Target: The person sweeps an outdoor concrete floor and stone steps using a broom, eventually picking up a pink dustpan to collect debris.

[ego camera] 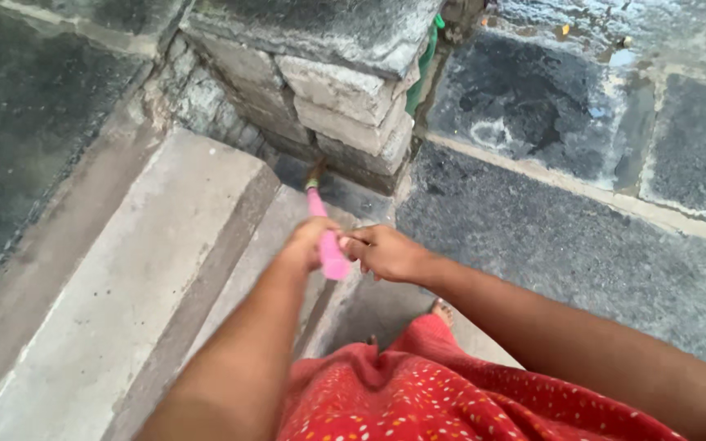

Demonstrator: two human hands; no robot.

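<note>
A pink handle (326, 237), probably of a broom or brush, points away from me down toward the foot of a stone block. My left hand (306, 243) is wrapped around it from the left, blurred by motion. Meeting it from the right, my right hand (387, 251) closes its fingers on the handle's near end. The handle's far tip (314, 178) has a green band and darker bristles resting on the wet ground. My red dotted garment (418, 392) fills the bottom of the view.
Concrete steps (149, 261) descend at left. A stacked grey stone block (328, 90) stands ahead, with something green (423, 65) behind it. Dark wet stone paving (582, 212) spreads to the right. One of my toes (443, 310) shows beyond the garment.
</note>
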